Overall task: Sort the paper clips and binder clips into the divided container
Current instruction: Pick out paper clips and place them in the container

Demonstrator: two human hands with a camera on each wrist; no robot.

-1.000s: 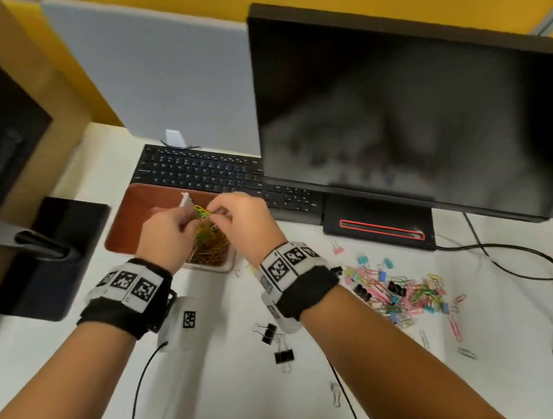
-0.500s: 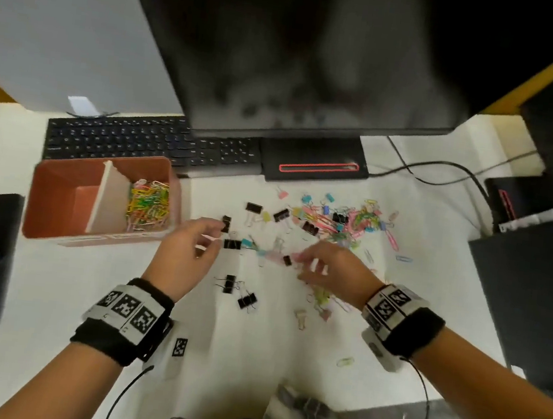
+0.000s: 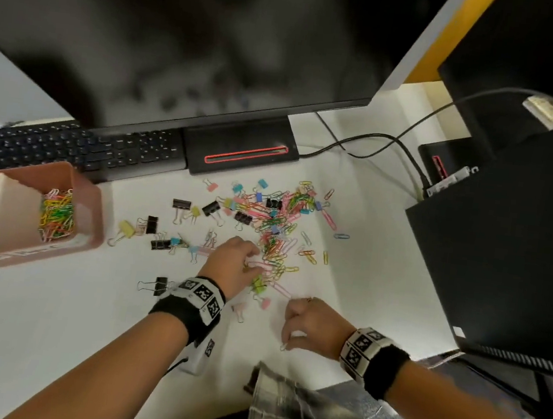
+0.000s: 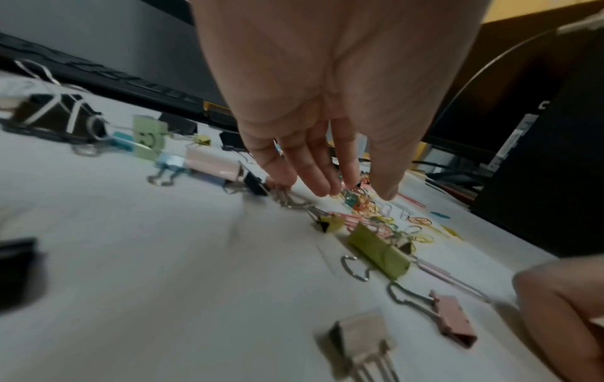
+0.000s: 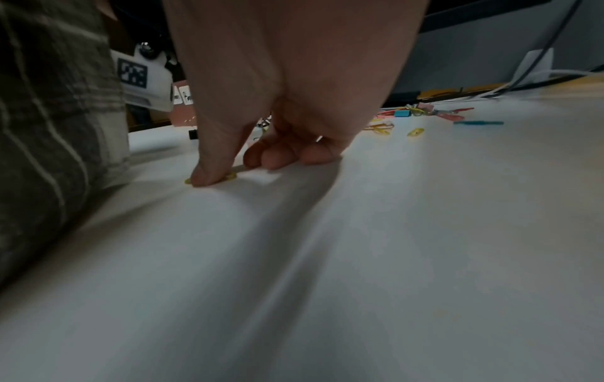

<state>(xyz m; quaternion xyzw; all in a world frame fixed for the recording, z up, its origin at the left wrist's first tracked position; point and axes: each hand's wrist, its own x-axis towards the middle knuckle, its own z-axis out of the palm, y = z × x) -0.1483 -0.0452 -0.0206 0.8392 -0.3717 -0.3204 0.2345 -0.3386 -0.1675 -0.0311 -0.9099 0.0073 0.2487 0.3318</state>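
Overhead, a dark monitor and keyboard back the white surface. Divided container at left, paper clips in its right compartment. Loose pile of clips mid-surface. Left hand, fingers straight, tips touching clips at the pile's near edge. Right hand near the front edge, fingers curled, thumb pressing a yellow paper clip. Bare surface lies between container and hands.
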